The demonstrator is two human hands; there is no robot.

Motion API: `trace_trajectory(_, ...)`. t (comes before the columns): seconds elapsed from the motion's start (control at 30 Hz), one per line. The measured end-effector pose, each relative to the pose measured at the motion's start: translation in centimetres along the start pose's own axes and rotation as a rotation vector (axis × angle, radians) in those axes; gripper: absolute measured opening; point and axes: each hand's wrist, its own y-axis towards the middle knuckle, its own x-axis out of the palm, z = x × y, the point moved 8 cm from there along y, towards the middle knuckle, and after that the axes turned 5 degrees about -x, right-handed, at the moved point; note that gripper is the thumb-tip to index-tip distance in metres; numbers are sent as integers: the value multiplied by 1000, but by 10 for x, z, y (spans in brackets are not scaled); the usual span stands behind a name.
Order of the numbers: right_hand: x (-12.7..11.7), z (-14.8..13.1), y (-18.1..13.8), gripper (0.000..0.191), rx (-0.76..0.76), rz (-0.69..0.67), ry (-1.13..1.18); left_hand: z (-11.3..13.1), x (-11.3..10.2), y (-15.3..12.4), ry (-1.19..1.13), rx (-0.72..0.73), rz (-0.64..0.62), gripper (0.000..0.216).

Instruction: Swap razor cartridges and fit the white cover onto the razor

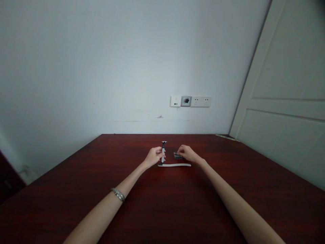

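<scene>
Two bare, smooth forearms come in from the bottom edge over a broad, glossy, dark red-brown tabletop with faint wood grain (162,210); round the left one sits a shiny silver-coloured metal bracelet (118,195). The left hand (152,156) is curled, thumb and fingers closed around a slim, upright, pale grey rod with dark ends and a short crossbar on top (163,150). At the rod's foot a narrow, flat, whitish strip, slightly wavy (175,165), lies sideways on the wood. The right hand (187,152) has its fingers drawn together, their tips at a small, flat, dark-and-clear rectangular piece, glossy like plastic (176,157), beyond the strip; whether they grip anything cannot be told. Behind stands a matt, scuffed white wall (142,74) bearing square plastic socket plates (200,101).
</scene>
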Motion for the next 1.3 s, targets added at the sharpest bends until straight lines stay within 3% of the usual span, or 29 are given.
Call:
trace_trajectory(0.23,-7,6,2,23,73,68,295,1,-2,0,-15,-6,2,19)
trace_trajectory(0.5,-6,-15,2,32,190,55,646,4,-3,-1,-48,-8,24,19)
trace_trajectory(0.93,7,-40,3,32,322,48,985,17,-7,-7,-91,-39,25,30)
trace_trajectory(1.3,10,-60,2,35,267,1,1078,18,-3,-8,-127,-37,-69,36)
